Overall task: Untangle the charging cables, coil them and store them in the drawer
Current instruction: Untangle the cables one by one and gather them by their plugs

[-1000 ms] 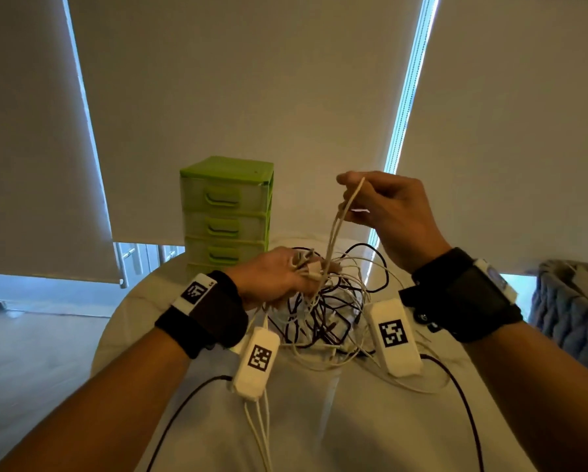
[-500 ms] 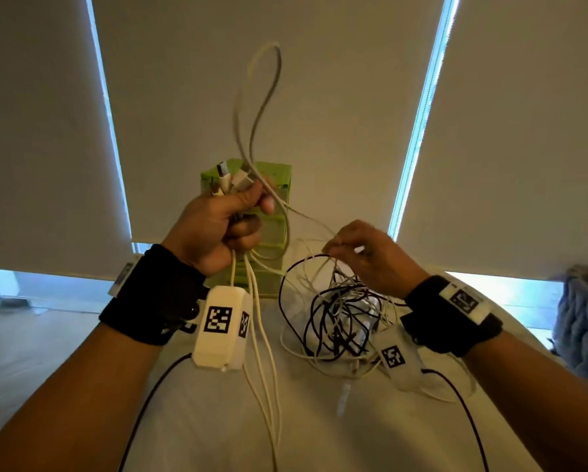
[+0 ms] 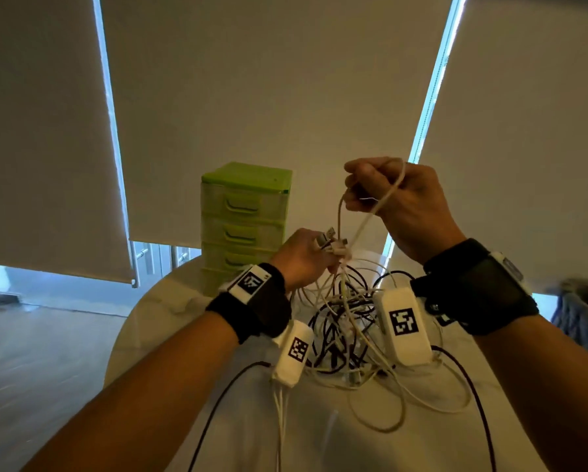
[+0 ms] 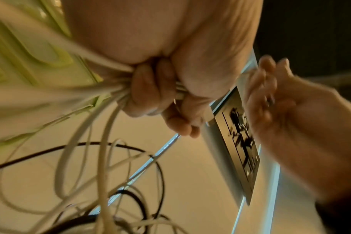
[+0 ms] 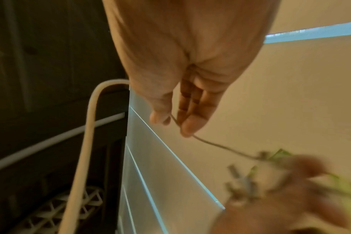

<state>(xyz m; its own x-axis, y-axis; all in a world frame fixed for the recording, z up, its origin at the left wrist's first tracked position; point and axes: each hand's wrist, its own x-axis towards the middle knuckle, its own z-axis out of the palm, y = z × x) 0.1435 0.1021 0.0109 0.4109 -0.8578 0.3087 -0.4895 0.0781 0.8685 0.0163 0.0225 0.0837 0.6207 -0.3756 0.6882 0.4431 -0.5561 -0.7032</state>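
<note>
White cable [image 3: 364, 219] pinched by right hand [image 3: 400, 199]; left hand [image 3: 303, 257] fists plugs [image 3: 330, 240] (bundled).

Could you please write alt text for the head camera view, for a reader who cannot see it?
A person's left hand grips a bunch of cable plugs while the right hand, raised higher, holds up a loop of white cable. Below them a tangle of cables lies on a pale table, beside a green drawer unit.

Three drawn roller blinds [image 3: 268, 97] cover the windows; daylight enters through the gaps. Wooden floor [image 3: 40, 352] at left. Round white table [image 3: 156, 311] in front.
</note>
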